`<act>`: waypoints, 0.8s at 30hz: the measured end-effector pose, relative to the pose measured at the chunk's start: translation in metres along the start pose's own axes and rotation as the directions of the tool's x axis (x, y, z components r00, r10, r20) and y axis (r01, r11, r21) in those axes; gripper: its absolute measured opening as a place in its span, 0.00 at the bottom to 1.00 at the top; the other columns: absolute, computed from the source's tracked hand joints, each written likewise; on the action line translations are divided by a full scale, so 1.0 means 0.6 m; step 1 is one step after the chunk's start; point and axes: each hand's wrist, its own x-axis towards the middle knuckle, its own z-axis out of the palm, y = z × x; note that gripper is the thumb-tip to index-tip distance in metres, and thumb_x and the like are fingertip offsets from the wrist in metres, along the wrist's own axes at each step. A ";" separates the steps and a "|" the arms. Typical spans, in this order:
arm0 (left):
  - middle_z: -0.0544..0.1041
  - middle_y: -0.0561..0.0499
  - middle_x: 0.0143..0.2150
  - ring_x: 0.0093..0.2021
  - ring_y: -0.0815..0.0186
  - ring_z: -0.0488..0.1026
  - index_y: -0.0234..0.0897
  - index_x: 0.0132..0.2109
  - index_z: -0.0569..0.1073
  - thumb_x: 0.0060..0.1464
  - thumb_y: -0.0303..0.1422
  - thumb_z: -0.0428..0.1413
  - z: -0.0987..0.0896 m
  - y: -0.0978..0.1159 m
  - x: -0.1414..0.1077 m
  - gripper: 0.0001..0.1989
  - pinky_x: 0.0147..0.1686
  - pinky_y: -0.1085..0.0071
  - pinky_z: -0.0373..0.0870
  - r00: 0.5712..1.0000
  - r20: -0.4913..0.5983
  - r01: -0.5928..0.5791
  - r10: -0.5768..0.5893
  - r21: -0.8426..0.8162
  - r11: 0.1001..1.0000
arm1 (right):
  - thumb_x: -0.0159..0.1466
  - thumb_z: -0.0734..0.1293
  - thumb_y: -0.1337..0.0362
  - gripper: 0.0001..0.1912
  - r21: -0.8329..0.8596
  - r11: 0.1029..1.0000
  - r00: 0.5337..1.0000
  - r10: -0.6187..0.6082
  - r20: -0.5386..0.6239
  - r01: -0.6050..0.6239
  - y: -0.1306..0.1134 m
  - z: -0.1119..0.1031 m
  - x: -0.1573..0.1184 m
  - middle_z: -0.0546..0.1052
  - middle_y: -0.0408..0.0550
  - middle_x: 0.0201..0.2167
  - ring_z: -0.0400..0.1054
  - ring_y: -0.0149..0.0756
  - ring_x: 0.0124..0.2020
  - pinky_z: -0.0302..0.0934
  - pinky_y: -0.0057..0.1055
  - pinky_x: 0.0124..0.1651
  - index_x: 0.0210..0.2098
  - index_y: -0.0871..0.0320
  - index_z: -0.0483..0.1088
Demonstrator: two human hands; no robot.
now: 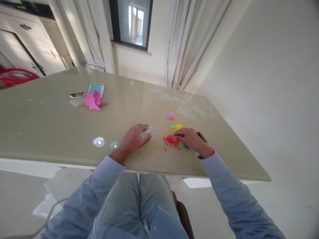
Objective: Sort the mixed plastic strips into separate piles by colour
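A small clear plastic box (152,128) is held between the thumb and fingers of my left hand (134,139). To its right a pile of small red pieces (170,140) lies on the table, a few of them loose at its near side. My right hand (189,139) is at the pile's right edge, its thumb and fingertips pinched together; what they hold is too small to make out. Just behind that hand sits a yellow pile (177,127). Black pieces (201,137) lie right of it, and blue ones (186,146) are partly hidden beneath it.
A pink ring-shaped item (170,116) lies beyond the piles on the table (74,126). At the back left are pink paper (93,100), a blue face mask (96,88) and a small packet (76,95). A bright pink bit (212,148) is by my right wrist.
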 end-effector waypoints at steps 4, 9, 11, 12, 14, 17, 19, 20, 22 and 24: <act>0.78 0.46 0.40 0.41 0.60 0.75 0.37 0.52 0.73 0.56 0.42 0.56 -0.001 0.002 -0.002 0.20 0.45 0.63 0.71 1.000 -0.001 -0.010 0.010 -0.023 1.000 | 0.61 0.68 0.66 0.09 0.093 0.995 0.999 0.028 -0.045 -0.024 0.002 -0.005 -0.002 0.83 0.48 0.35 0.76 0.37 0.36 0.63 0.30 0.40 0.36 0.57 0.82; 0.78 0.45 0.41 0.43 0.60 0.75 0.36 0.53 0.72 0.56 0.41 0.56 0.001 0.004 -0.005 0.20 0.47 0.63 0.71 0.998 -0.003 -0.067 0.067 -0.049 0.997 | 0.58 0.70 0.57 0.13 0.419 0.902 0.986 0.146 -0.080 -0.100 0.011 0.000 -0.010 0.83 0.48 0.31 0.75 0.37 0.31 0.66 0.31 0.37 0.35 0.59 0.81; 0.79 0.44 0.42 0.44 0.60 0.75 0.36 0.53 0.72 0.57 0.41 0.56 0.001 0.006 -0.006 0.20 0.48 0.62 0.71 0.995 0.015 -0.095 0.096 -0.045 0.994 | 0.55 0.73 0.55 0.15 0.568 0.813 0.967 0.229 -0.111 -0.127 0.013 0.004 -0.013 0.83 0.48 0.31 0.75 0.38 0.31 0.67 0.33 0.37 0.35 0.59 0.82; 0.79 0.44 0.42 0.44 0.59 0.75 0.36 0.53 0.72 0.57 0.41 0.56 0.001 0.008 -0.006 0.19 0.48 0.62 0.71 0.994 0.026 -0.103 0.104 -0.041 0.994 | 0.53 0.75 0.55 0.15 0.638 0.759 0.953 0.272 -0.131 -0.129 0.013 0.007 -0.014 0.83 0.48 0.31 0.74 0.37 0.31 0.68 0.33 0.38 0.35 0.59 0.82; 0.79 0.44 0.43 0.45 0.59 0.75 0.37 0.53 0.72 0.58 0.40 0.55 0.002 0.011 -0.006 0.19 0.48 0.62 0.71 0.993 0.044 -0.104 0.106 -0.038 0.994 | 0.50 0.77 0.55 0.16 0.766 0.634 0.922 0.350 -0.163 -0.106 0.009 0.013 -0.015 0.83 0.47 0.31 0.74 0.36 0.31 0.69 0.34 0.39 0.34 0.58 0.82; 0.79 0.44 0.45 0.46 0.60 0.75 0.38 0.53 0.71 0.58 0.40 0.55 0.003 0.016 -0.006 0.18 0.49 0.62 0.70 0.991 0.064 -0.111 0.114 -0.043 0.993 | 0.48 0.79 0.57 0.16 0.913 0.408 0.873 0.450 -0.187 -0.015 -0.009 0.022 -0.015 0.82 0.45 0.31 0.74 0.33 0.30 0.70 0.31 0.39 0.33 0.57 0.81; 0.79 0.44 0.46 0.46 0.59 0.75 0.38 0.53 0.71 0.58 0.41 0.55 0.003 0.018 -0.006 0.18 0.49 0.61 0.70 0.990 0.073 -0.121 0.124 -0.046 0.992 | 0.47 0.80 0.59 0.15 0.966 0.248 0.849 0.492 -0.193 0.076 -0.028 0.026 -0.018 0.82 0.44 0.31 0.74 0.30 0.30 0.71 0.28 0.37 0.33 0.57 0.81; 0.79 0.44 0.46 0.47 0.59 0.75 0.38 0.53 0.71 0.58 0.41 0.55 0.003 0.018 -0.006 0.18 0.49 0.61 0.70 0.989 0.074 -0.121 0.125 -0.046 0.992 | 0.47 0.80 0.60 0.15 0.978 0.170 0.843 0.504 -0.189 0.118 -0.039 0.028 -0.020 0.82 0.44 0.32 0.74 0.29 0.29 0.71 0.27 0.36 0.33 0.57 0.81; 0.79 0.45 0.45 0.46 0.59 0.75 0.39 0.53 0.71 0.58 0.41 0.55 0.003 0.018 -0.007 0.18 0.49 0.61 0.70 0.990 0.067 -0.120 0.123 -0.047 0.992 | 0.48 0.80 0.62 0.14 0.985 0.022 0.845 0.511 -0.158 0.171 -0.060 0.035 -0.026 0.82 0.43 0.32 0.73 0.28 0.29 0.72 0.24 0.34 0.34 0.56 0.80; 0.79 0.45 0.44 0.45 0.59 0.75 0.39 0.54 0.71 0.58 0.41 0.55 0.003 0.017 -0.008 0.19 0.48 0.61 0.71 0.991 0.049 -0.123 0.125 -0.049 0.991 | 0.49 0.80 0.64 0.13 0.976 -0.103 0.853 0.509 -0.114 0.192 -0.078 0.046 -0.030 0.82 0.42 0.33 0.73 0.26 0.29 0.72 0.21 0.33 0.34 0.56 0.80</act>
